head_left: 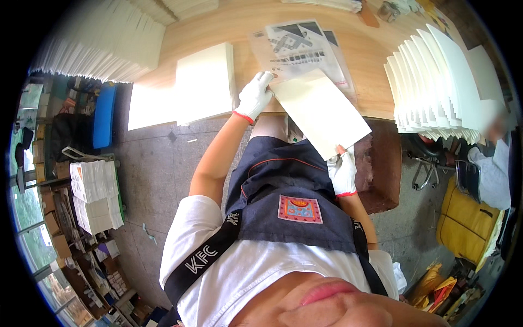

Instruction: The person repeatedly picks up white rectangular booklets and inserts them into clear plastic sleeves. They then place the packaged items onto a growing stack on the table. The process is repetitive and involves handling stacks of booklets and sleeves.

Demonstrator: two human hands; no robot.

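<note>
A plain cream paper sheet (pixel 322 111) slants in front of me, partly over the table's near edge; whether it is one sheet or a thin booklet I cannot tell. My left hand (pixel 255 97), in a white knit glove with a red cuff, is closed at its upper left corner. Gloved the same way, my right hand (pixel 343 171) pinches its lower corner, with a bare thumb tip on top. Just beyond the sheet lie clear plastic sleeves (pixel 302 49) with dark printing. A neat stack of cream paper (pixel 205 82) rests to the left of my left hand.
Tall rows of paper (pixel 98 41) fill the wooden table's (pixel 239 24) far left. At the right, fanned stacks of folded paper (pixel 430 87) stand near its edge. Below the table is a brown box (pixel 381 169). Paper bundles sit on a trolley (pixel 95 191) at the left.
</note>
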